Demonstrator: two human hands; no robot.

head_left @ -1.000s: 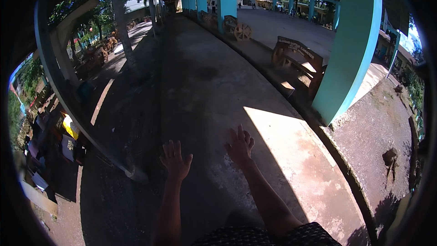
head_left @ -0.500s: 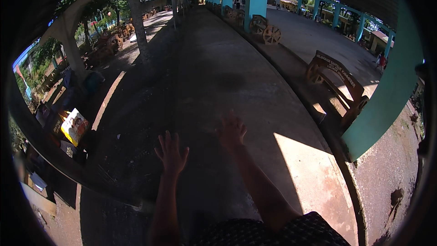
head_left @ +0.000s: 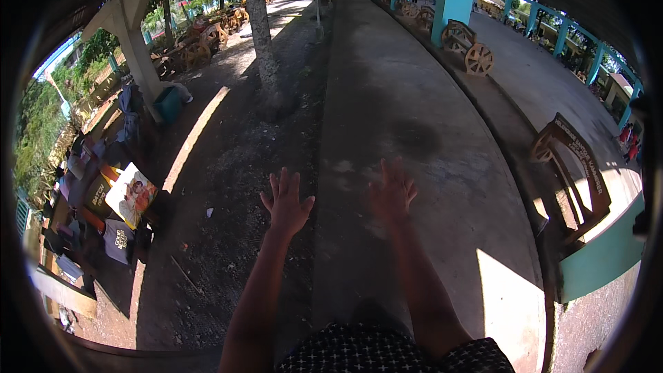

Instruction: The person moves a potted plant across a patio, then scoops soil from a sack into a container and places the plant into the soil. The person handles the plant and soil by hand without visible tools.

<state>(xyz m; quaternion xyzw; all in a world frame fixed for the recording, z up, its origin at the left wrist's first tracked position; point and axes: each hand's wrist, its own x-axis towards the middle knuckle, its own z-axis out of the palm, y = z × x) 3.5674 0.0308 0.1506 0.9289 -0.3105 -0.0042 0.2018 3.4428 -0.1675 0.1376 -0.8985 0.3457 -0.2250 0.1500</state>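
Note:
Both my arms reach forward over a shaded concrete walkway (head_left: 387, 110). My left hand (head_left: 286, 204) is open, palm down with its fingers spread, above the line where the walkway meets dark bare ground (head_left: 221, 249). To its right my right hand (head_left: 392, 195) is held out the same way, fingers apart and a little blurred, over the concrete. Neither hand holds or touches anything. A dark patterned garment (head_left: 366, 351) shows at the lower edge between my forearms.
At left, bags, among them a white-and-yellow printed bag (head_left: 131, 193), sit near a concrete post (head_left: 138, 55) and a green bin (head_left: 168, 105). A tree trunk (head_left: 259, 34) rises ahead. Along the right stand wooden benches (head_left: 573, 166) with wheel-shaped ends and teal pillars (head_left: 454, 0). Distant people appear at right.
My view has turned left, so the benches and pillars sit farther right in it and more of the bags shows. Both hands stay outstretched and open.

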